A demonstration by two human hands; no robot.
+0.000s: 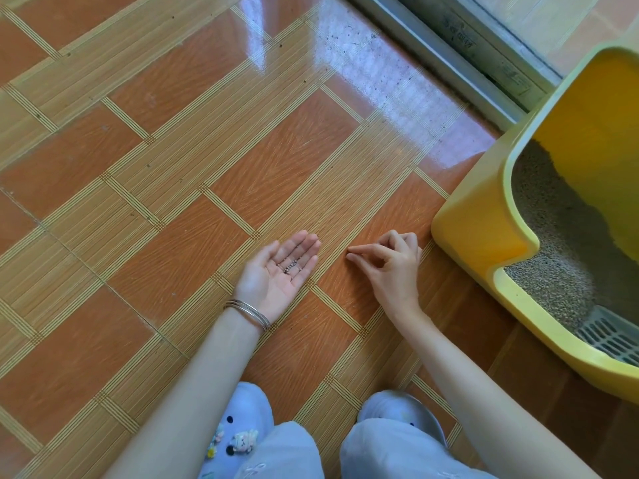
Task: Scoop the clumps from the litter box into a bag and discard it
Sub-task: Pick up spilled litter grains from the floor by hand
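A yellow litter box (473, 219) stands on the floor at the right, holding grey litter (553, 243) and a grey slotted grate (608, 335) at its near end. My left hand (276, 274) lies palm up just above the floor, with several small dark litter grains (292, 265) on its fingers. My right hand (390, 264) is low over the floor beside the box's left wall, thumb and forefinger pinched together at the tips; whether a grain sits between them is too small to tell. No scoop or bag is in view.
Glossy orange and tan patterned floor tiles (173, 202) fill the view. A sliding-door track (460, 53) runs along the top right, with dark specks scattered on the floor before it. My knees and light slippers (242, 430) are at the bottom.
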